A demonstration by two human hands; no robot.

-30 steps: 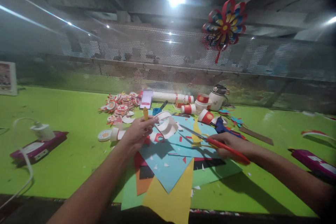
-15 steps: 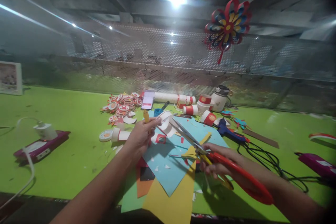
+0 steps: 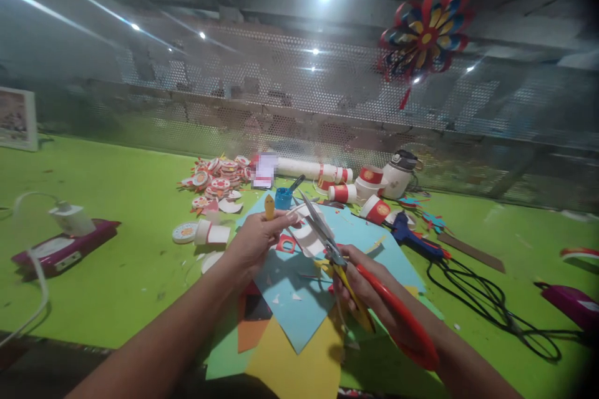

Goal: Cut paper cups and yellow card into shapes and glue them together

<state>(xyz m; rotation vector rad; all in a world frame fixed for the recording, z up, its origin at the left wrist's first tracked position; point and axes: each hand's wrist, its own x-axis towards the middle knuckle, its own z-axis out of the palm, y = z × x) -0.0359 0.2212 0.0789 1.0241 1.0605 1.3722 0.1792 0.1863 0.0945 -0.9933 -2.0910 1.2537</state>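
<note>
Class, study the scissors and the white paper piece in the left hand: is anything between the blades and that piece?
Nothing visible does. The right hand holds the scissors with their blades reaching right up to the white paper piece pinched in the left hand; the blue sheet lies below both.

One pair of red-handled scissors (image 3: pixel 334 255), one yellow paper piece (image 3: pixel 269 206), one blue glue gun (image 3: pixel 412 234), two magenta flat cases (image 3: pixel 65 248) (image 3: pixel 568 299).
</note>
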